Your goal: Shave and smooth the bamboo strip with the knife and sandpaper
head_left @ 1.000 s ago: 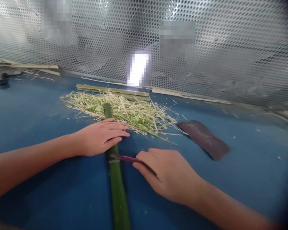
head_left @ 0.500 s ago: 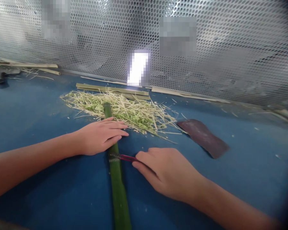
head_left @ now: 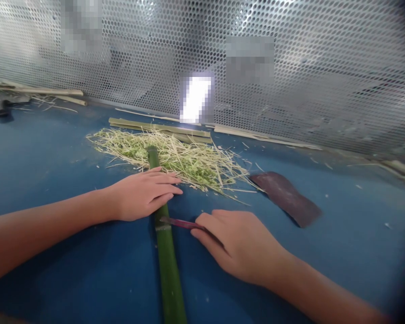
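A long green bamboo strip [head_left: 170,274] runs from the bottom edge up toward the shavings, with a pale band at its node. My left hand [head_left: 146,193] lies flat across its upper part, fingers stretched out and pressing from above. My right hand [head_left: 238,243] is closed round a slim knife [head_left: 182,223] with a pinkish-red handle. The knife's tip rests at the strip's node, just below my left hand. Most of the handle is hidden in my fist.
Thin shavings [head_left: 189,157] lie in a heap beyond the strip on the blue tabletop [head_left: 97,279]. Split bamboo pieces [head_left: 162,128] lie behind them. A curled brown sheet [head_left: 286,195] is at the right. Perforated metal [head_left: 138,58] stands along the back; a dark object [head_left: 2,109] sits far left.
The knife tip has shifted slightly left across the node, and its handle has turned a little in my right hand. My left hand stays in place on the strip.
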Motion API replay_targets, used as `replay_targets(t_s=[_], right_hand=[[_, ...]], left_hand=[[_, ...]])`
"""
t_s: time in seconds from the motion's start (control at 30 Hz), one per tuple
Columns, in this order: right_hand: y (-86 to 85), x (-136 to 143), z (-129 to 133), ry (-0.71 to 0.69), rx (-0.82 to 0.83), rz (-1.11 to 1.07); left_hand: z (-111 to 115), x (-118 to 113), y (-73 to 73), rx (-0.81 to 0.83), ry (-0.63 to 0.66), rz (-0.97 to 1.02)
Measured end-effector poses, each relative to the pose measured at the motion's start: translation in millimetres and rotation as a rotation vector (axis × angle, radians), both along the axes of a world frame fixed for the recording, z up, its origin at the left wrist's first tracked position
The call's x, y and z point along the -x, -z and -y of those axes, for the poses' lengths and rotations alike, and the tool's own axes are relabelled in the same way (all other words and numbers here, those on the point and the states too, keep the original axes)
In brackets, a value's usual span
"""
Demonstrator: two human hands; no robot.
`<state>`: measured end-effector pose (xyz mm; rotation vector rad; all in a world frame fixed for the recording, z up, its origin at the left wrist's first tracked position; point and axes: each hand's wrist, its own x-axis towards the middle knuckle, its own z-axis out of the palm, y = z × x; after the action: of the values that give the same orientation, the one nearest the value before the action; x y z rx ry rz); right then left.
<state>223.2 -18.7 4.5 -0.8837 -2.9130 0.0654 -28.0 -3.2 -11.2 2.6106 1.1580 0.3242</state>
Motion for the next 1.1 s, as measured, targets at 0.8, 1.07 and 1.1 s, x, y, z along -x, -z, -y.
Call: replay_targets(t_s=[0.8,1.07,1.1], right_hand=[[-6.9,2,-2,-0.019,0.045,0.058],[-3.9,0,-1,-0.022,0.012,0.027],[-3.0,2,-1,-0.024,0.004,0.021]], left_hand=[[1,3,1.4,-0.032,0.003,-0.017],[1,-1,-0.4,-0.005,-0.010,-0.026],[1,-1,-0.9,0.000,-0.009,-0.025]])
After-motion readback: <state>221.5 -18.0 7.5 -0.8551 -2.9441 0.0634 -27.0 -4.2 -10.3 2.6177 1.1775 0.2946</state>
